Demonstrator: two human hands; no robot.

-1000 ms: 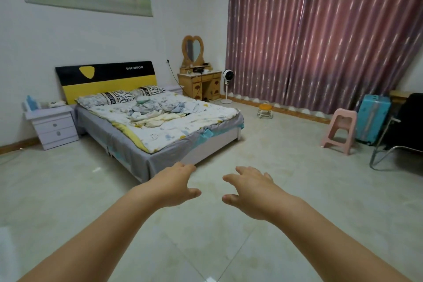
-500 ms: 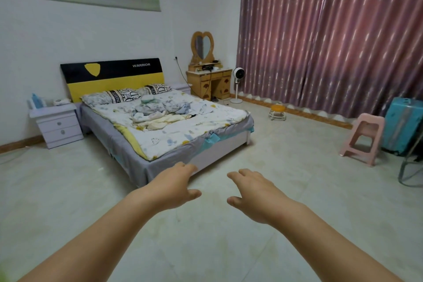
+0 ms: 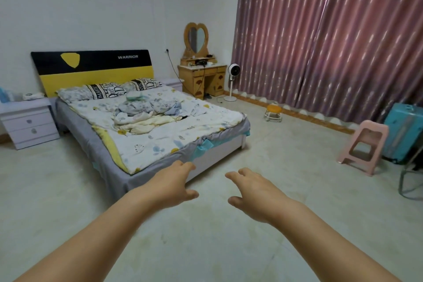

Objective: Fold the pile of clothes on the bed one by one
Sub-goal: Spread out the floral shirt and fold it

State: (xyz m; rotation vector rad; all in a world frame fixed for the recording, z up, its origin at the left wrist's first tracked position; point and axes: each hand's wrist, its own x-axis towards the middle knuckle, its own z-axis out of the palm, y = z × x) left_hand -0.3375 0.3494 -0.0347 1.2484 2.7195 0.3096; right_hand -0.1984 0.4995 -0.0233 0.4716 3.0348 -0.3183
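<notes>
Low in my view, at about six o'clock, both bare forearms reach forward over the tiled floor (image 3: pixel 286 167), palms down. My left hand (image 3: pixel 170 184) sits just left of centre, fingers stretched ahead and slightly spread, thumb sticking out toward three o'clock; it has hold of nothing, and its fingertips overlap the near corner of the bed (image 3: pixel 75 126) in the picture, though I cannot tell whether they touch it. My right hand (image 3: pixel 254 190) is level with it and apart from it, fingers relaxed and a little curled, thumb tucked low toward nine o'clock, likewise gripping nothing and hanging above the floor. At roughly eleven o'clock the bed runs away from me toward a black and yellow headboard (image 3: pixel 91 68). On its patterned quilt, well beyond both hands, lies the pile of clothes (image 3: pixel 146 114), a crumpled heap of pale blue and cream pieces, unfolded. Two pillows (image 3: pixel 107 90) lie behind the pile against the headboard. At nine o'clock stands a white nightstand (image 3: pixel 27 123); at twelve, a wooden dresser (image 3: pixel 202 78) with a heart mirror, a fan (image 3: pixel 232 80) beside it. Toward three o'clock a pink stool (image 3: pixel 364 146) stands before a teal suitcase (image 3: pixel 404 130), under dark red curtains (image 3: pixel 332 36).
</notes>
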